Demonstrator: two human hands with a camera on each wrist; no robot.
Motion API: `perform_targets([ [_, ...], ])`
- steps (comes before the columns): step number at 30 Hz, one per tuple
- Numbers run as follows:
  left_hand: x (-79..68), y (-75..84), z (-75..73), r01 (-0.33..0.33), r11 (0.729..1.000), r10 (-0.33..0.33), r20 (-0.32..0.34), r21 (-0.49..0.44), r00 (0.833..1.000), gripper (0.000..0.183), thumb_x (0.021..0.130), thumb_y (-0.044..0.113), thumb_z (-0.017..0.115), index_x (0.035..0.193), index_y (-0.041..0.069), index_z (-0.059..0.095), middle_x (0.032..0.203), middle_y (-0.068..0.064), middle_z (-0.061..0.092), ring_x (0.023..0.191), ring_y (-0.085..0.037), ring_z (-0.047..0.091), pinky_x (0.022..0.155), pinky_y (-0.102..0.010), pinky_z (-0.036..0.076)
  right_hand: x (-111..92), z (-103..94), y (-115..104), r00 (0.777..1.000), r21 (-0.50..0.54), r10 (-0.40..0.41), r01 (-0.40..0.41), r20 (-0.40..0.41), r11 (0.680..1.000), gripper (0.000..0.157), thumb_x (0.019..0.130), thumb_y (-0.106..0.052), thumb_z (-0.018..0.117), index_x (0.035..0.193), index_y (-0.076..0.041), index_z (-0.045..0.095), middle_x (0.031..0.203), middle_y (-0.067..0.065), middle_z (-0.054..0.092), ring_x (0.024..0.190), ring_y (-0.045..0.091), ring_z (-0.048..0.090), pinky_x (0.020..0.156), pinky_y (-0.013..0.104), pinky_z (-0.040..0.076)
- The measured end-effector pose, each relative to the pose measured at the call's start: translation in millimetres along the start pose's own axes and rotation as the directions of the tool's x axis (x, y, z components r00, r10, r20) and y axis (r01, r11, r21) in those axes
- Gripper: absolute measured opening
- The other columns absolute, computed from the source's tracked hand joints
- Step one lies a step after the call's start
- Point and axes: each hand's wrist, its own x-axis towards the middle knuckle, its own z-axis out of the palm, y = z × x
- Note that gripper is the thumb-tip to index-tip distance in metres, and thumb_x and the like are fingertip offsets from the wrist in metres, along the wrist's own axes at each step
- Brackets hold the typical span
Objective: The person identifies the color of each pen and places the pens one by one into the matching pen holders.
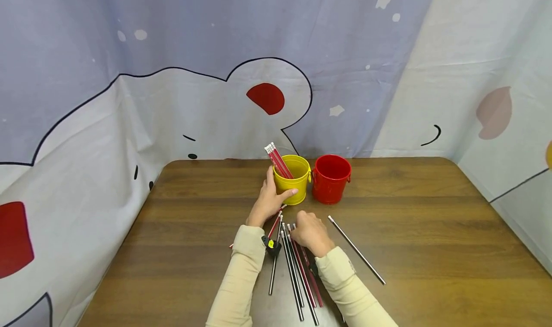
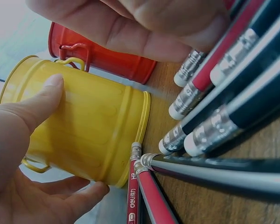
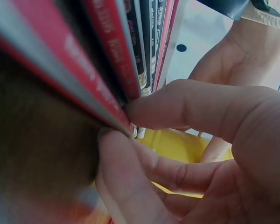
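My left hand (image 1: pixel 268 200) grips the side of a small yellow bucket (image 1: pixel 298 190), thumb across its front and fingers round the far side. Several red pencils (image 1: pixel 279 161) with white erasers lean inside that bucket. Before it, a loose bunch of red and black pencils (image 1: pixel 293 274) lies on the table, eraser ends towards the buckets. My right hand (image 1: pixel 313 233) is over the eraser ends of the bunch. In the right wrist view its thumb and index finger pinch a red pencil (image 3: pixel 91 83) near the eraser end.
A red bucket (image 1: pixel 331 186) stands just right of the yellow one. One black pencil (image 1: pixel 357 250) lies apart on the wooden table (image 1: pixel 431 231), right of my right hand. A printed curtain (image 1: pixel 345 78) hangs behind the table's back edge.
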Motion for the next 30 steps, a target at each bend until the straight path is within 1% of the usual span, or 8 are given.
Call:
perform_targets([
  [6,-0.5,-1.6,0.6,0.002,1.000,-0.002,-0.006,-0.005,1.000,0.097,0.078,0.048,0.067,0.146,0.031,0.000,0.140,-0.014,0.032,0.128,-0.033,0.034,0.104,-0.054,0.027,0,2.3,-1,1.000,0.006,-0.002,0.002,-0.011,1.000,0.017,0.067,-0.012,0.067,0.060,-0.008,0.052,0.061,0.006,0.050,0.053,0.023,0.047,0.045,0.035,0.035],
  [10,0.2,-2.0,0.7,-0.002,1.000,0.002,-0.009,-0.001,1.000,0.097,0.078,0.048,0.067,0.146,0.029,0.001,0.139,-0.014,0.032,0.127,-0.033,0.035,0.103,-0.054,0.028,0,2.1,0,1.000,0.041,0.011,-0.011,0.000,0.999,0.024,0.069,-0.012,0.067,0.055,-0.010,0.047,0.055,0.002,0.040,0.048,0.019,0.039,0.042,0.031,0.029],
  [13,0.2,-1.5,0.5,0.004,1.000,-0.004,-0.004,0.004,1.000,0.097,0.078,0.048,0.066,0.146,0.030,0.000,0.140,-0.014,0.032,0.128,-0.032,0.034,0.104,-0.054,0.028,1,1.2,0,1.000,0.067,0.023,-0.025,0.021,0.997,0.030,0.069,-0.012,0.067,0.051,-0.012,0.044,0.052,0.000,0.035,0.045,0.017,0.034,0.040,0.029,0.026],
  [15,0.2,-1.1,0.1,0.006,1.000,-0.006,-0.003,0.000,1.000,0.096,0.078,0.048,0.067,0.146,0.031,0.000,0.140,-0.014,0.032,0.128,-0.032,0.034,0.104,-0.054,0.027,1,0.1,0,0.999,0.082,0.027,-0.029,0.032,0.996,0.030,0.070,-0.013,0.067,0.051,-0.012,0.045,0.052,-0.001,0.035,0.044,0.016,0.034,0.040,0.029,0.026],
  [18,0.5,-1.0,0.4,-0.003,1.000,0.003,-0.005,-0.005,1.000,0.096,0.078,0.047,0.067,0.145,0.033,0.000,0.139,-0.013,0.032,0.127,-0.032,0.035,0.104,-0.053,0.027,1,-2.0,1,0.999,0.111,0.028,-0.031,0.033,0.993,0.026,0.071,-0.014,0.069,0.054,-0.010,0.050,0.053,0.001,0.040,0.046,0.017,0.038,0.040,0.028,0.029],
  [21,0.8,-1.2,0.6,-0.011,1.000,0.011,-0.009,-0.005,1.000,0.095,0.078,0.047,0.067,0.145,0.033,0.001,0.138,-0.013,0.033,0.127,-0.032,0.035,0.104,-0.053,0.027,2,-4.5,1,1.000,0.137,0.017,-0.019,0.015,0.990,0.025,0.072,-0.015,0.070,0.055,-0.009,0.053,0.053,0.001,0.042,0.046,0.017,0.041,0.041,0.028,0.031],
  [26,0.4,-1.6,0.8,-0.013,1.000,0.013,-0.007,-0.009,1.000,0.095,0.078,0.048,0.067,0.145,0.034,0.001,0.138,-0.012,0.034,0.127,-0.031,0.035,0.103,-0.054,0.028,3,-8.5,1,0.999,0.180,-0.023,0.031,-0.046,0.983,0.027,0.074,-0.015,0.070,0.052,-0.010,0.055,0.048,-0.001,0.041,0.043,0.014,0.039,0.039,0.025,0.029],
  [30,-0.3,-0.7,0.8,-0.010,1.000,0.010,-0.005,-0.024,1.000,0.095,0.078,0.047,0.067,0.145,0.035,0.000,0.137,-0.012,0.033,0.127,-0.031,0.035,0.103,-0.054,0.028,2,-13.1,1,0.994,0.213,-0.050,0.070,-0.095,0.975,0.018,0.074,-0.013,0.070,0.062,-0.008,0.058,0.052,0.000,0.045,0.046,0.014,0.041,0.041,0.025,0.033],
])
